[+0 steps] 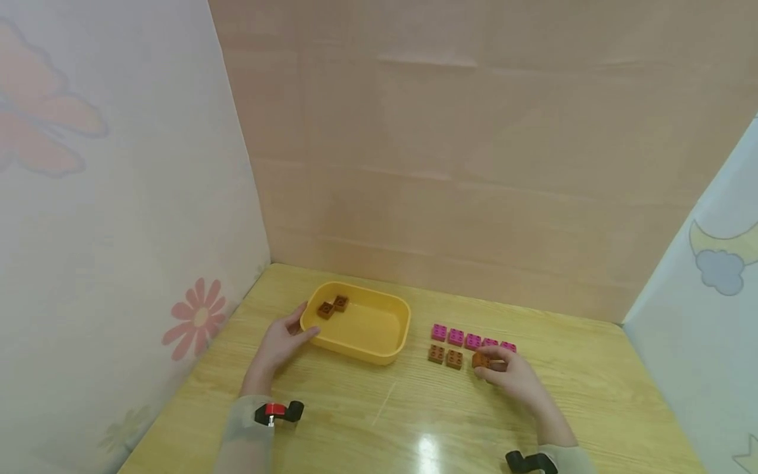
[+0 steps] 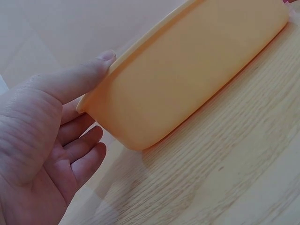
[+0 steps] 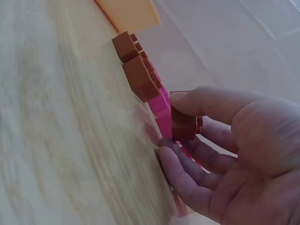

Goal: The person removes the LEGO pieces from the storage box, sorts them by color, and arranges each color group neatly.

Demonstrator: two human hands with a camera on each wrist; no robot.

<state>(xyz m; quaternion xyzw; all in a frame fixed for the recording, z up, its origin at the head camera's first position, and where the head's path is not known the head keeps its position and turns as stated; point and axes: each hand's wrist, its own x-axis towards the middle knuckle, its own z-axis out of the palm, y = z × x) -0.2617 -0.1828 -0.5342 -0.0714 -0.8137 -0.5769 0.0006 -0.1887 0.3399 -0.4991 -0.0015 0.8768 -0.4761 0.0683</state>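
At the left of the table my left hand (image 1: 281, 343) holds the corner of a yellow plastic tray (image 1: 367, 355). In the left wrist view its thumb lies against the rim and the other fingers curl beside the tray wall (image 2: 154, 93). Two brown toy bricks (image 1: 326, 310) lie in the tray's far left corner. On the right, my right hand (image 1: 512, 376) pinches a brown toy brick (image 3: 183, 123) between thumb and fingers. That brick looks tilted and held just above the tabletop. Two brown bricks (image 1: 445, 357) stand to its left.
Behind the brown bricks runs a row of several pink bricks (image 1: 456, 337); my right hand partly covers its right end. The wooden table (image 1: 355, 415) meets a brown papered wall (image 1: 474, 197) at the back and patterned panels (image 1: 148, 197) at both sides.
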